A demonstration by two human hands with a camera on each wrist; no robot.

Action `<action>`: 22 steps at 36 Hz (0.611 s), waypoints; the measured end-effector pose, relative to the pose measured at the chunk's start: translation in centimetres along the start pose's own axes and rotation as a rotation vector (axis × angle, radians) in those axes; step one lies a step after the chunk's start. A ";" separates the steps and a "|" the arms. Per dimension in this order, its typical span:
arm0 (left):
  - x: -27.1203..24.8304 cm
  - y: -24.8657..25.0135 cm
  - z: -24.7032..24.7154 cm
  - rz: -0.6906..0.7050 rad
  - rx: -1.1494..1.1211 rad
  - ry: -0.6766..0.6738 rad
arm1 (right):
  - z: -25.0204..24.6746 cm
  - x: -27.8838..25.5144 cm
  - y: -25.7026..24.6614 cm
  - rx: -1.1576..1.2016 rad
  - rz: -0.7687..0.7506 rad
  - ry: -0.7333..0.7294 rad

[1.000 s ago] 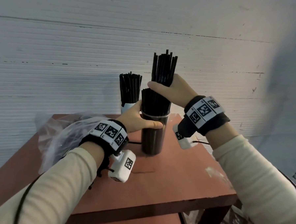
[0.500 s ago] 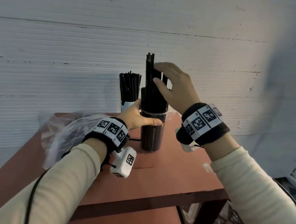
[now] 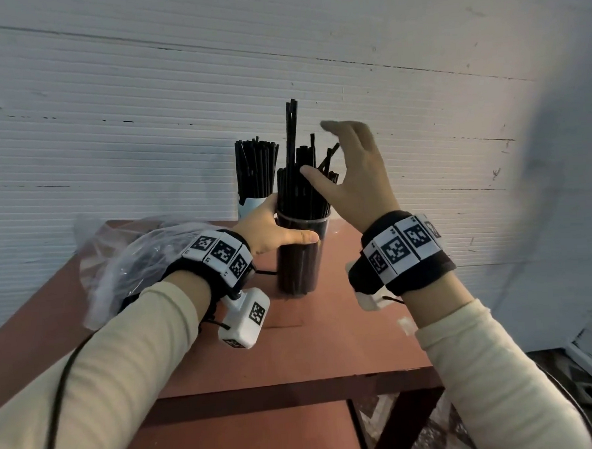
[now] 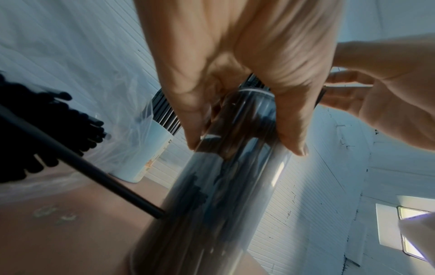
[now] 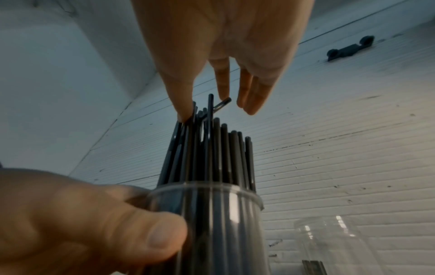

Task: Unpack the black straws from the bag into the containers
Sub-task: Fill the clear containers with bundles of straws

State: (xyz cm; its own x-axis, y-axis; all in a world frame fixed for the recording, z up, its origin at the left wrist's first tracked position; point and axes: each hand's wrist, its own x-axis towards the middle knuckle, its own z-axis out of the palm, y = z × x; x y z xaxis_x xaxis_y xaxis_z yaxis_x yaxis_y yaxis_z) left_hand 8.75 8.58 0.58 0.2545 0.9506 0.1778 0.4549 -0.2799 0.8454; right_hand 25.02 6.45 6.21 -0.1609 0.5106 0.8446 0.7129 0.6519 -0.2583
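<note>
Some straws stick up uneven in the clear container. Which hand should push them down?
Right hand: it is open directly beside the raised straws. The left hand grips the clear container, steadying it.

I'm gripping the clear container with my left hand; my right hand is hovering spread-fingered over its black straws.

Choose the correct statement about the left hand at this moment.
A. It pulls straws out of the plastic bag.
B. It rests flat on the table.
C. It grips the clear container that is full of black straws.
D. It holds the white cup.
C: the left hand wraps its thumb and fingers round the clear container, just below the rim.
</note>
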 end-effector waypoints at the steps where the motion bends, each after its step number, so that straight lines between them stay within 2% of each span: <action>1: 0.0 0.0 0.0 0.003 0.004 0.000 | 0.1 -0.1 0.1 -0.001 0.043 0.024; 4: -0.1 -0.1 0.2 -0.005 0.010 0.008 | 0.2 -0.4 0.1 0.065 0.121 0.013; 9: -0.2 0.1 0.1 0.006 0.046 -0.005 | 0.3 -0.4 -0.2 0.118 0.016 0.020; 14: -0.3 0.2 -1.0 -0.055 -0.027 -0.101 | -0.2 -0.3 -0.3 0.138 0.019 0.010; 18: -0.2 -0.2 -1.4 -0.059 -0.007 -0.067 | -0.2 -0.7 -0.8 0.169 0.028 0.022; 22: 0.0 -0.2 -0.9 -0.037 0.081 0.026 | 0.1 -1.3 -0.7 0.154 -0.029 0.127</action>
State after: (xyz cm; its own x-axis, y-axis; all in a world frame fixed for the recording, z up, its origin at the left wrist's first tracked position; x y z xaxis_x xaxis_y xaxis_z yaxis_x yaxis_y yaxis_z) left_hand 7.87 8.76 0.82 0.2147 0.9633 0.1611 0.5316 -0.2536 0.8081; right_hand 24.64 5.38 5.24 -0.0853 0.4222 0.9025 0.5950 0.7481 -0.2938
